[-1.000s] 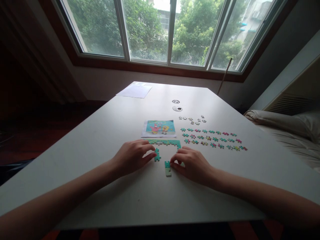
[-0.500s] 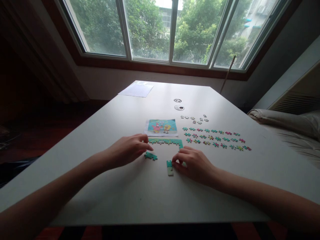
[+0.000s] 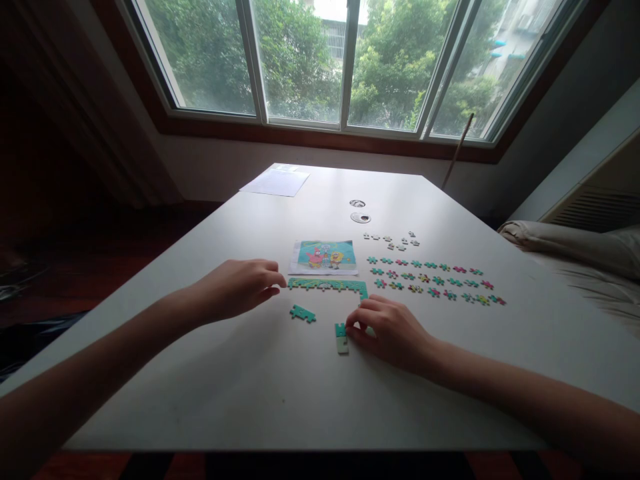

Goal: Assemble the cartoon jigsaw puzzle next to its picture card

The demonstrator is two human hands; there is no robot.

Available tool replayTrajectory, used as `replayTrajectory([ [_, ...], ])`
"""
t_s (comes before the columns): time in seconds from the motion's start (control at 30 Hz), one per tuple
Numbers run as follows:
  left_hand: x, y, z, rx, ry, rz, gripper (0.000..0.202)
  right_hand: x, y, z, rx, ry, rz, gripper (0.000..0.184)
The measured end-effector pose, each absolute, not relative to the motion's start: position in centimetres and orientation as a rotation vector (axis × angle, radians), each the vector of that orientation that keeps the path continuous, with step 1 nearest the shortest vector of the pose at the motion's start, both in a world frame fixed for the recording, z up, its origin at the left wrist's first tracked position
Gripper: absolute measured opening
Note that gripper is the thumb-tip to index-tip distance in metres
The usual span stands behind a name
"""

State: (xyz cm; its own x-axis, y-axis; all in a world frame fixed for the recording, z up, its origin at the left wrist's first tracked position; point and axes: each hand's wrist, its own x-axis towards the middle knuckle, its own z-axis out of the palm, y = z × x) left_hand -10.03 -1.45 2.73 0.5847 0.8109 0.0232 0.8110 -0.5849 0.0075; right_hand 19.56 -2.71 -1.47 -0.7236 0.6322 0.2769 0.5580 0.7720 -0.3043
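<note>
Left hand [image 3: 243, 287]: thumb and finger parted, beside jigsaw border strip [image 3: 325, 285] | right hand [image 3: 390, 327]: fingertips at two-piece jigsaw section [image 3: 341, 338], pinch unclear | teal jigsaw section [image 3: 303, 313] between hands | risk — right-hand drag could split strip's corner

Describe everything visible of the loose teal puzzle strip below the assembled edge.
The loose teal strip is flat and cardboard-like, with knobs and notches along its outline; any seams are too small to see. It lies slanted on the white table, right end nearer the wearer, below the assembled edge. Neither the left hand nor the right hand touches it.
</note>
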Motion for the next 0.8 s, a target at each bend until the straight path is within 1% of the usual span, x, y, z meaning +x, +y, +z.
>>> replayTrajectory([
  [0.1,-9.5,-2.2,2.5,-2.859,-1.373,-0.076,0.020,19.5,-2.9,-1.1,-0.907,-2.604,0.281,0.009],
  [0.33,-8.0,-3.8,1.2,-2.979,-1.236,-0.304,0.021,19.2,-2.9,-0.7,-0.908,-2.612,0.271,0.009],
  [0.53,-6.6,-5.8,0.7,-2.853,-1.097,-0.218,0.028,19.3,-2.9,-0.7,-0.876,-2.602,0.234,0.014],
  [0.7,-5.9,-6.2,0.4,-2.785,-1.107,-0.161,0.032,19.5,-2.8,-0.8,-0.856,-2.587,0.221,0.013],
  [0.8,-5.8,-6.3,0.4,-2.785,-1.106,-0.158,0.032,19.6,-2.8,-0.9,-0.844,-2.569,0.209,0.011],
])
